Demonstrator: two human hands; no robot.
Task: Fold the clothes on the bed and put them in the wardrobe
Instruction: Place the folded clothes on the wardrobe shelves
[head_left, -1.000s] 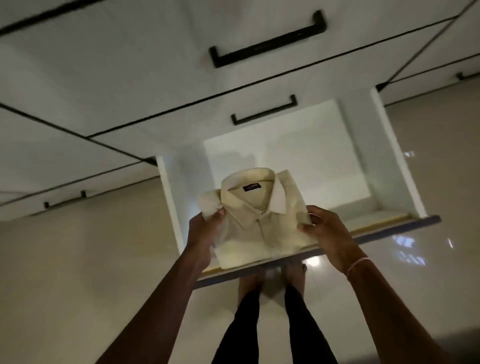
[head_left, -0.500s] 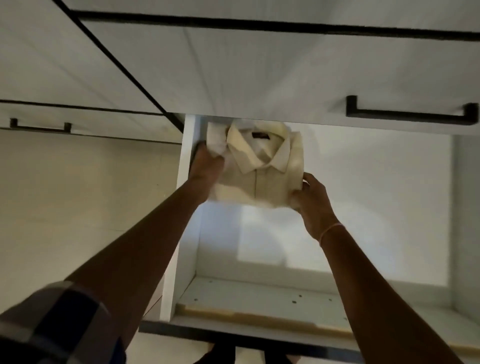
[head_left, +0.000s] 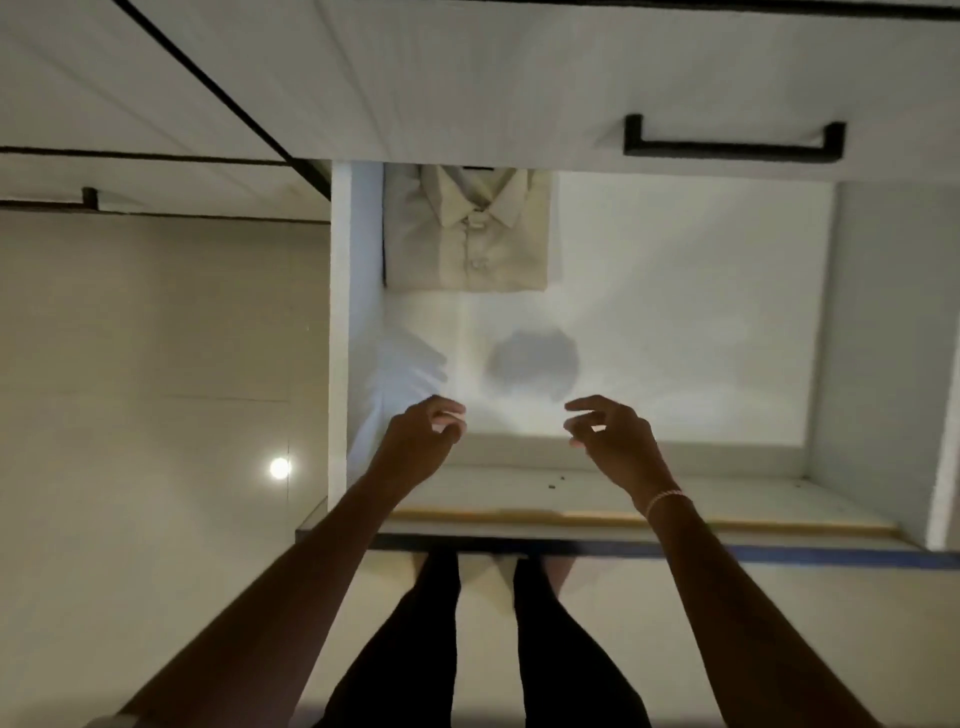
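Shirt (head_left: 465, 234) flat on white drawer floor (head_left: 685, 312)

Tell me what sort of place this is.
Most likely a bedroom or dressing area, at a built-in wardrobe. A folded cream shirt lies in the far left corner of an open white drawer, the white fronts above carry black bar handles, and the floor is glossy.
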